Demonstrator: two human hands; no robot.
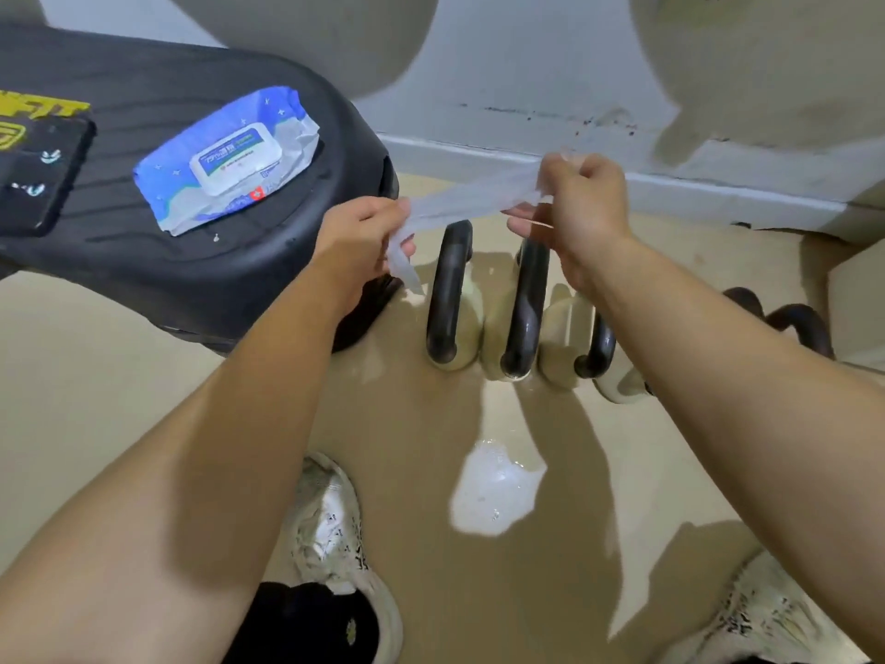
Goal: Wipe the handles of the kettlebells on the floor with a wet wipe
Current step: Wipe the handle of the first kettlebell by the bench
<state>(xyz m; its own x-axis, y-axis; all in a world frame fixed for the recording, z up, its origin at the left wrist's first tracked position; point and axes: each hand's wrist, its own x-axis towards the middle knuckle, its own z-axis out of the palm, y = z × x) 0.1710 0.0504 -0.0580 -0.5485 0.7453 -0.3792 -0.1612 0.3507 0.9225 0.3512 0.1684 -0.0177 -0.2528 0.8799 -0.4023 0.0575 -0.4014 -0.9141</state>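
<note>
Black moulded plastic at nine to eleven o'clock: a ribbed step platform (201, 280), carrying a dark phone (40, 177) near its left edge. Just right of that, flat on the same top, a blue-and-white pack of wet wipes (230, 158) with its white lid shut.

At the platform's right end, a little above centre, the left hand (357, 242), fingers pinched closed on one end of a wet wipe (467, 201), with a loose tail of the sheet hanging below the fingers. Pulled taut from there up towards one o'clock, the thin, half-transparent sheet, held in the air above the kettlebells and touching none of them.

Directly beneath the stretched sheet, on the glossy beige floor (143, 424), pale kettlebells in a close row with dark looped handles: a first handle (448, 289), a second handle (527, 304) just beside it, a third handle (601, 349) partly hidden behind the right forearm, and more dark handles (795, 323) out at three o'clock.

Above the second handle, the right hand (579, 208), closed in a loose fist around the wipe's other end.

At six o'clock a white trainer (335, 534); at five o'clock another trainer (766, 620), partly cut off by the frame.
</note>
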